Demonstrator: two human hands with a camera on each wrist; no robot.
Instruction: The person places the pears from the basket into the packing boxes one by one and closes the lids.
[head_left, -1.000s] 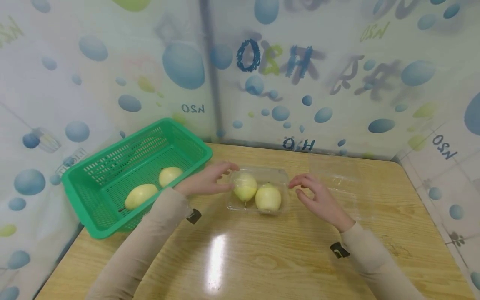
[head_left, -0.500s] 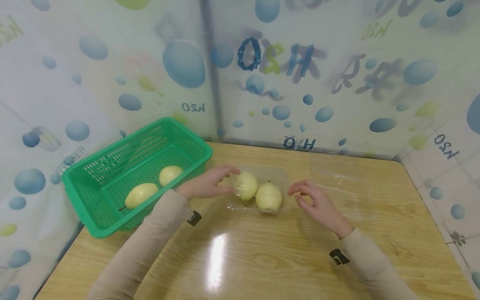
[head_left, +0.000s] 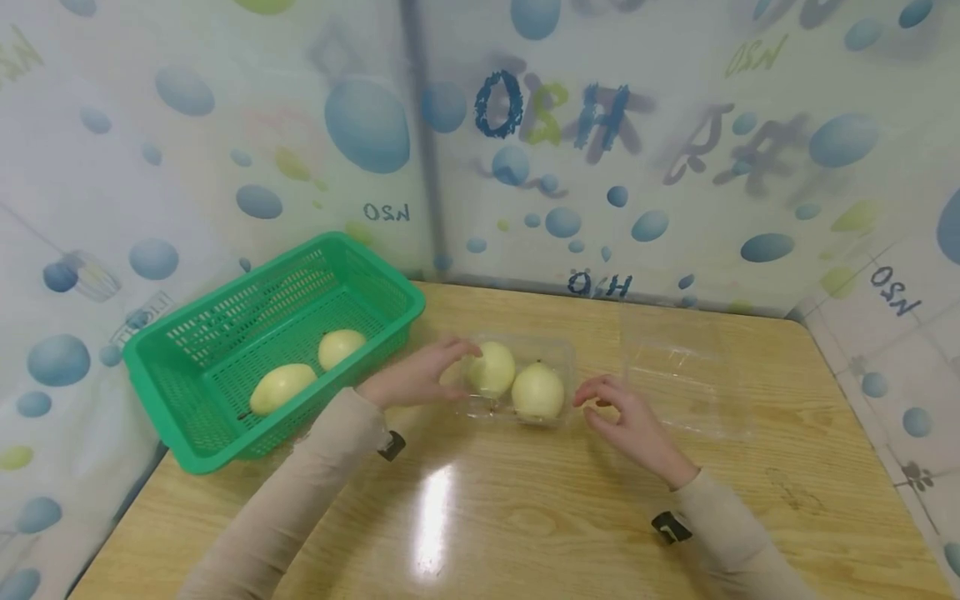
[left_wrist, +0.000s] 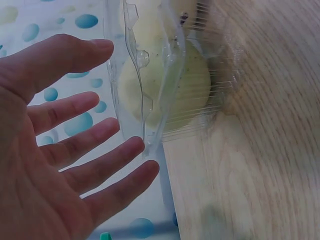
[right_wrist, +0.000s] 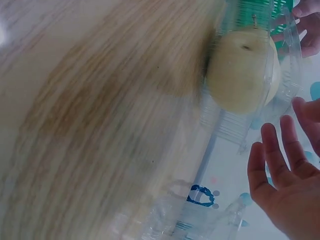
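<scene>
A clear plastic clamshell box (head_left: 559,354) stands on the table with two pale yellow-green pears inside, a left pear (head_left: 491,369) and a right pear (head_left: 537,392). My left hand (head_left: 412,377) is at the box's left side, its fingers spread and the thumb apart. In the left wrist view, the fingertips lie close to the box's rim (left_wrist: 131,55); whether they touch it I cannot tell. My right hand (head_left: 636,427) hovers just off the box's right side, fingers loosely bent and holding nothing. The right wrist view shows a gap between that hand and the pear (right_wrist: 240,75).
A green plastic basket (head_left: 153,408) with two more pears (head_left: 282,388) sits on the left of the wooden table (head_left: 510,533). Another clear plastic box (head_left: 675,371) lies at the right, hard to make out. A patterned sheet (head_left: 465,167) hangs behind the table.
Both hands have shifted slightly downward in the head view, with the left fingers a little closer over the box's left edge. The pears stay in the box.
</scene>
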